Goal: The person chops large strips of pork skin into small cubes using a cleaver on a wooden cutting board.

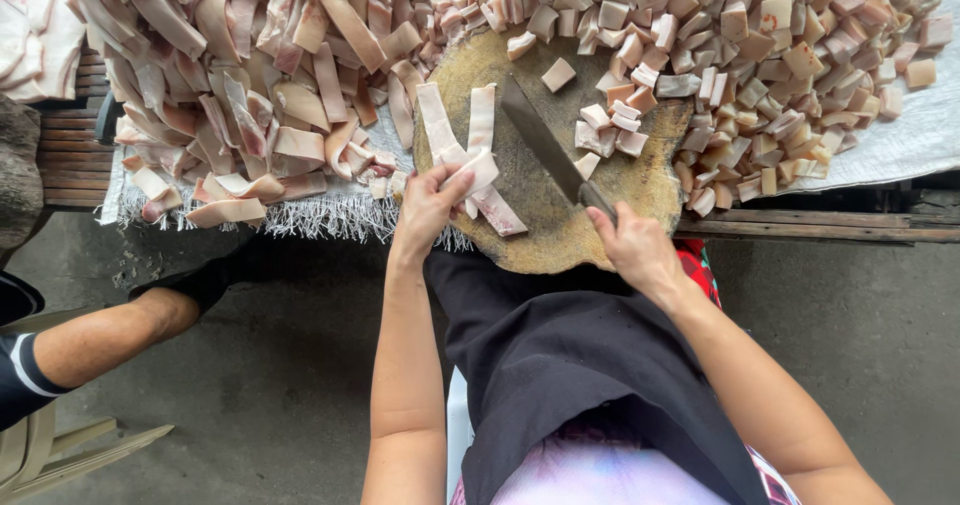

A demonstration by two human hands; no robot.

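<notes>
Head view, looking straight down at a round, worn wooden chopping block [545,235] set at the near edge of a bench. No packages, labels or signs legible anywhere; the only covering is a white woven sheet [900,145] with a frayed fringe along its front edge, spread under the meat. Left hand [428,205] pinches the near ends of several long pale pork-skin strips [462,155] that lie side by side on the block, fingers curled over them, strips running away from the wrist toward the far side. Right hand [632,245] clenched around the dark handle of a cleaver [545,145]; blade lies flat and angled up-left across the block, just to the right of the held strips, not touching them as far as can be seen. A few small cut cubes [610,130] rest on the block right of the blade. Behind and left: a large heap of uncut strips [250,75]. Behind and right: a broad heap of diced pieces [780,55]. Lower left, another person's forearm [110,330] in a dark sleeve, beside a pale chair [40,455], well apart from the block. Grey concrete floor [880,345] below.
</notes>
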